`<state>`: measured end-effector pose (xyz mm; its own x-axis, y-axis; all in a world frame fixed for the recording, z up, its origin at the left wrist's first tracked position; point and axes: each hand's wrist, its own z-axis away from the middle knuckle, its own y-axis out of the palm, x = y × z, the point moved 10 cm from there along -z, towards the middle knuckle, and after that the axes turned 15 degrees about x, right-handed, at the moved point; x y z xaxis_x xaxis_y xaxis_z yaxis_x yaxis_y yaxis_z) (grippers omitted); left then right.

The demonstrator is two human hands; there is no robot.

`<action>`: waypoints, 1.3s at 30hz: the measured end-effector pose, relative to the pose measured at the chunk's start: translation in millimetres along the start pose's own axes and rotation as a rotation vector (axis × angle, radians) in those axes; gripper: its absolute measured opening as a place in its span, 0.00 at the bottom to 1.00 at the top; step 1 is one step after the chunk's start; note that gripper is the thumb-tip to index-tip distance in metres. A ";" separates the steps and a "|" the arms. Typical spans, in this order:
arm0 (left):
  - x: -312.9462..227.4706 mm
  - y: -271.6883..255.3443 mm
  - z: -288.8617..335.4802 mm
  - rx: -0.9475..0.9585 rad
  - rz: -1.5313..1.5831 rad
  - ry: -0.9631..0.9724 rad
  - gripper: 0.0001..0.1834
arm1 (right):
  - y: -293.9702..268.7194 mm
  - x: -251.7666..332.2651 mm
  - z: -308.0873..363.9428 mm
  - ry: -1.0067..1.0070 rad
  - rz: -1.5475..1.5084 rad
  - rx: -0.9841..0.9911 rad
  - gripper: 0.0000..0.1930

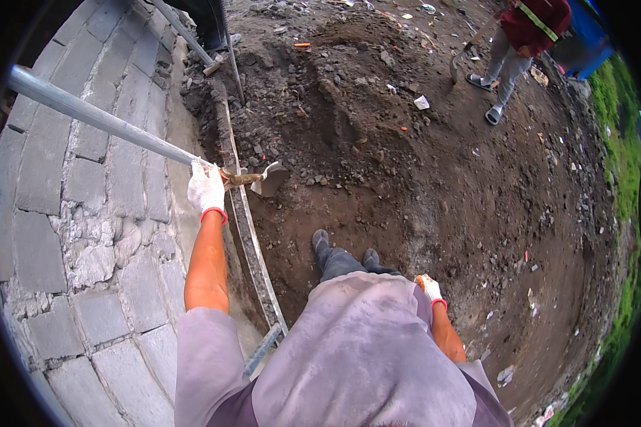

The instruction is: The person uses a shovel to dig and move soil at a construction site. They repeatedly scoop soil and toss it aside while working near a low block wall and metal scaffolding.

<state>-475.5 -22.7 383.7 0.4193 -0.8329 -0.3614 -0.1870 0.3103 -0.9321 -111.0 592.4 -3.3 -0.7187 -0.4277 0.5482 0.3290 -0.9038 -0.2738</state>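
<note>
My left hand (206, 191), in a white glove with a red cuff, is closed around the handle end of a shovel (271, 179). Its short wooden shaft points away from me, and its metal blade is over the dirt just past a long narrow board (248, 231). Right by that hand, a grey metal pipe (110, 124) slants down from the upper left; whether the glove touches it I cannot tell. Beside my hip is my right hand (429, 289), gloved in white with an orange-brown patch. Its fingers look curled in, with nothing visible in them.
A concrete block wall (96, 242) rises along the left. Loose dirt and stones (363, 85) are heaped ahead. At the upper right a co-worker (523, 35) in a maroon top holds a long-handled tool (466, 51). Another pipe (262, 350) meets the board near me. Grass (623, 142) edges the right.
</note>
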 end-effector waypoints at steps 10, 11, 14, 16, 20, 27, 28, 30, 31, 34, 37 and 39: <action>4.0 -2.8 -10.6 -0.010 0.000 0.013 0.26 | -2.1 43.7 15.6 -0.114 0.350 0.020 0.11; 2.6 -3.5 -9.4 -0.006 -0.024 0.007 0.26 | -1.6 45.5 14.5 -0.148 0.401 0.002 0.11; -2.3 -6.2 -3.7 0.001 -0.044 -0.006 0.26 | 6.1 51.9 8.6 -0.255 0.600 0.008 0.10; -4.8 -7.2 0.2 0.013 -0.032 -0.002 0.25 | 9.9 50.8 2.7 -0.233 0.749 0.021 0.10; -3.0 -6.7 5.3 0.022 0.017 0.016 0.24 | 4.3 48.6 -5.3 -0.084 0.800 0.006 0.15; 1.7 -1.8 11.4 0.000 0.038 0.038 0.23 | -23.5 40.7 11.9 -0.019 -0.082 -0.246 0.18; 1.1 -0.7 12.4 0.008 0.050 0.042 0.23 | -21.5 48.3 12.0 -0.036 0.063 -0.223 0.17; -1.1 -1.0 14.5 0.000 0.058 0.045 0.22 | -17.3 62.3 11.2 -0.059 0.388 -0.201 0.15; -1.4 -0.9 15.2 0.000 0.060 0.040 0.22 | -11.7 69.5 8.8 -0.122 0.456 -0.148 0.13; -0.3 0.8 15.0 0.015 0.050 0.040 0.23 | -0.7 83.1 3.6 -0.243 0.630 -0.070 0.09; 5.3 1.2 12.6 0.014 0.061 0.065 0.24 | 7.2 77.0 -2.7 -0.247 0.681 0.030 0.05; 14.0 -0.2 10.1 0.000 0.038 0.045 0.24 | 4.6 64.0 -7.7 -0.196 0.576 0.031 0.05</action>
<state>-460.6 -29.8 378.5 0.3717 -0.8402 -0.3948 -0.2021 0.3419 -0.9178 -160.1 561.0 24.5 -0.2945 -0.8405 0.4548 0.6511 -0.5248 -0.5483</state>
